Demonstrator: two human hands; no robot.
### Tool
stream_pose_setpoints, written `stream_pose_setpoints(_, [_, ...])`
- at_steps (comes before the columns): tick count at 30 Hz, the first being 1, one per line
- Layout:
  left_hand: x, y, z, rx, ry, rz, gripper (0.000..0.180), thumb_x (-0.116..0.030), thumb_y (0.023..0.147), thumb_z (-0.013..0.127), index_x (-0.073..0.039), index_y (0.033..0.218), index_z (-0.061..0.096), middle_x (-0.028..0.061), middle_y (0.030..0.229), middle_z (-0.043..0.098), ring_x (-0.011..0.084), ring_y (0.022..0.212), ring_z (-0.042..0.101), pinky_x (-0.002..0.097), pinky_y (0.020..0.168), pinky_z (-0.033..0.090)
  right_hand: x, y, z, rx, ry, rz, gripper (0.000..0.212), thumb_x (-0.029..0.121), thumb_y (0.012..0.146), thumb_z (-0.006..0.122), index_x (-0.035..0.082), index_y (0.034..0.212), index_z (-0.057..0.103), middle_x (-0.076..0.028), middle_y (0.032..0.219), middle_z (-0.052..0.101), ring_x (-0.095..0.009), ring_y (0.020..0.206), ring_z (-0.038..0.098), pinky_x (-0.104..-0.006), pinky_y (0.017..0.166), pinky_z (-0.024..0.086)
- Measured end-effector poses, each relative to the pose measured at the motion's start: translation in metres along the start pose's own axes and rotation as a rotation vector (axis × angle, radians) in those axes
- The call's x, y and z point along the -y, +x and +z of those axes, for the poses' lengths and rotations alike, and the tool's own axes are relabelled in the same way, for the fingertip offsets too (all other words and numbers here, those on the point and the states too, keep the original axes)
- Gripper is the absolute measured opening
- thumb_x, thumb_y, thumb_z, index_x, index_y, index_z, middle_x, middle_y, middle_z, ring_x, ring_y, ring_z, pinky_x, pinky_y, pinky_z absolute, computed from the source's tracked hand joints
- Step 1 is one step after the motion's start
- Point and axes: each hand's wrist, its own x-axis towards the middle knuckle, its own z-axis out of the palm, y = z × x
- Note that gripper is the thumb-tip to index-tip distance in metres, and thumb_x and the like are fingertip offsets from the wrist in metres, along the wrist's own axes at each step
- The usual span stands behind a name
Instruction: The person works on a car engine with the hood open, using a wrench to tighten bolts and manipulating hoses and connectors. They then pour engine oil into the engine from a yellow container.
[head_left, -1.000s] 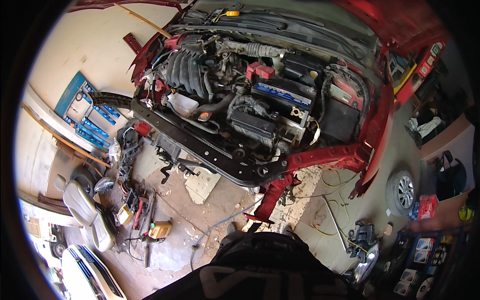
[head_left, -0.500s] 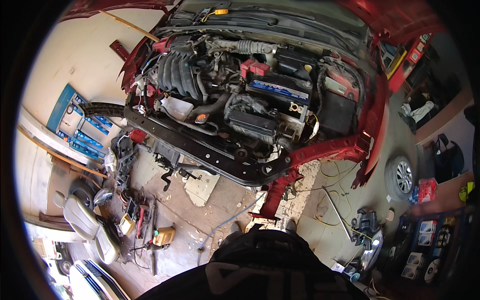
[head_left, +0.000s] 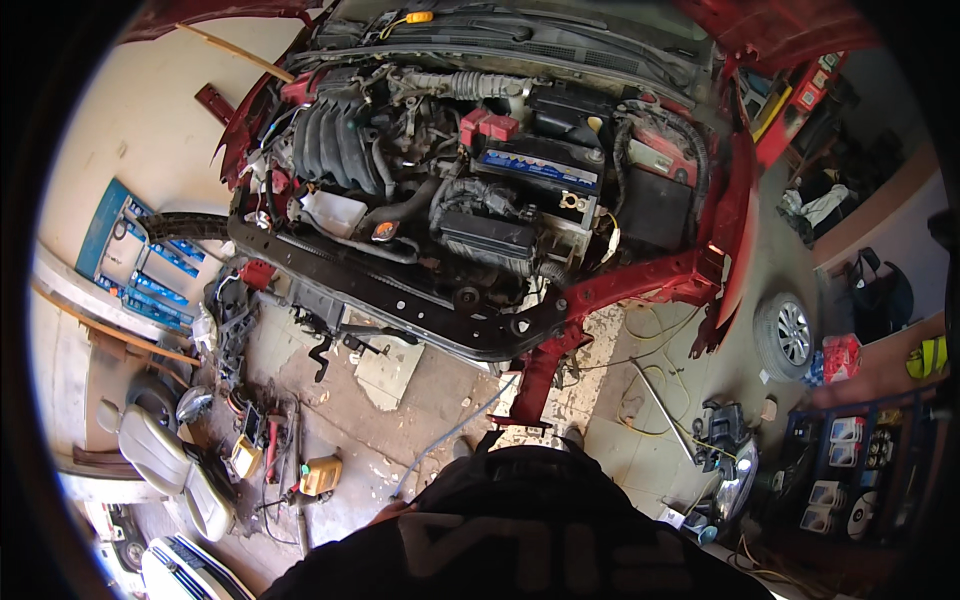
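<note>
A sliver of skin, seemingly my left hand [head_left: 392,512], shows at the left side of my dark top. Its fingers are hidden, and I cannot make out anything in it. My right hand is out of view. In front of me stands a red car with its front stripped and its engine bay uncovered. The black engine cover [head_left: 338,148] lies left of the battery [head_left: 545,168], which has a blue label and red terminal covers. Along the front runs a black radiator support [head_left: 370,290], joined to a bent red frame rail [head_left: 540,385].
Left on the floor are a car seat [head_left: 160,450], a yellow jug [head_left: 321,475] and a red jack [head_left: 273,445]. A wheel [head_left: 783,336], a headlight [head_left: 738,490], a metal bar [head_left: 664,412] and yellow hose lie right. A blue shelf rack [head_left: 850,470] stands lower right.
The view has shifted slightly, so the car sits a little higher and further left. A sliver of skin has appeared at my left side. A blur at the right edge is gone.
</note>
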Motion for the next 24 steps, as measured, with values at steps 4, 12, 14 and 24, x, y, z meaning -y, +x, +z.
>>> stream_pose_setpoints(4, [0.037, 0.012, 0.003, 0.006, 0.042, 0.002, 0.059, -0.060, 0.112, 0.062, -0.006, 0.130, 0.079, 0.0238, 0.124, 0.080, 0.0409, 0.122, 0.076, 0.0528, 0.106, 0.058, -0.021, -0.015, -0.004, 0.069, -0.137, 0.017, 0.015, 0.019, 0.097, 0.088, 0.008, 0.103, 0.079, -0.002, 0.089, 0.076, -0.016, 0.082, 0.070, -0.0350, 0.075, 0.057])
stream_pose_setpoints(12, [-0.144, -0.012, -0.065, 0.028, 0.531, 0.233, 0.048, -0.054, 0.105, 0.070, -0.009, 0.123, 0.077, 0.0254, 0.118, 0.081, 0.0487, 0.117, 0.075, 0.0583, 0.099, 0.060, 0.146, 0.002, -0.084, -0.278, 0.546, -0.519, 0.006, 0.007, 0.102, 0.071, 0.001, 0.101, 0.068, -0.008, 0.087, 0.073, -0.018, 0.078, 0.069, -0.0333, 0.075, 0.056])
stream_pose_setpoints(14, [-0.227, -0.040, -0.087, -0.003, 0.619, 0.350, 0.039, -0.049, 0.106, 0.071, -0.012, 0.120, 0.075, 0.0232, 0.117, 0.080, 0.0470, 0.115, 0.075, 0.0577, 0.097, 0.059, 0.206, -0.011, -0.091, -0.496, 0.467, -0.675, 0.006, 0.005, 0.101, 0.070, 0.002, 0.103, 0.067, -0.006, 0.088, 0.071, -0.015, 0.077, 0.067, -0.0316, 0.075, 0.055])
stream_pose_setpoints(24, [-0.525, -0.124, -0.029, 0.288, 0.288, 1.512, 0.038, -0.038, 0.110, 0.072, -0.001, 0.110, 0.075, 0.0213, 0.107, 0.073, 0.0444, 0.103, 0.073, 0.0526, 0.089, 0.058, 0.477, -0.003, -0.117, -0.459, 1.466, -1.067, 0.014, 0.019, 0.104, 0.076, 0.016, 0.104, 0.062, 0.003, 0.085, 0.049, -0.015, 0.077, 0.044, -0.0354, 0.073, 0.040])
